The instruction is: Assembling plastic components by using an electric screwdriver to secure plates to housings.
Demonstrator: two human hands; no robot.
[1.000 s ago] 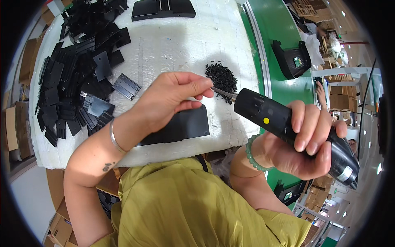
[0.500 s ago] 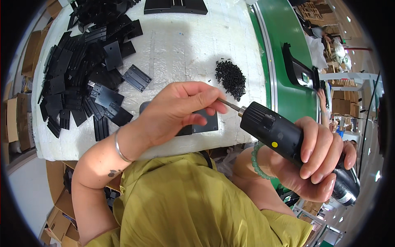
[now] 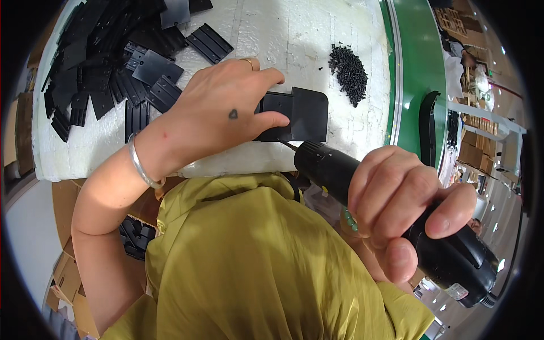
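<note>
My left hand, a metal bangle at its wrist, lies over a black plate assembly near the table's front edge. Its thumb and index finger grip the left part; the other fingertips are hidden. A black electric screwdriver is wrapped in my right hand, tilted, with its bit pointing left at the near edge of the plate. Whether the bit touches a screw I cannot tell. Beyond the plate, to the right, lies a heap of small black screws. One grooved black plate rests beyond my left hand.
A large pile of black plates covers the left of the white-covered table. Along the right side runs a green surface with a curved black part. Cardboard boxes stand below at the left.
My left hand has let go of the screwdriver's bit and come down onto the plate. The screwdriver has moved left and down, its bit now at the plate. The view has shifted.
</note>
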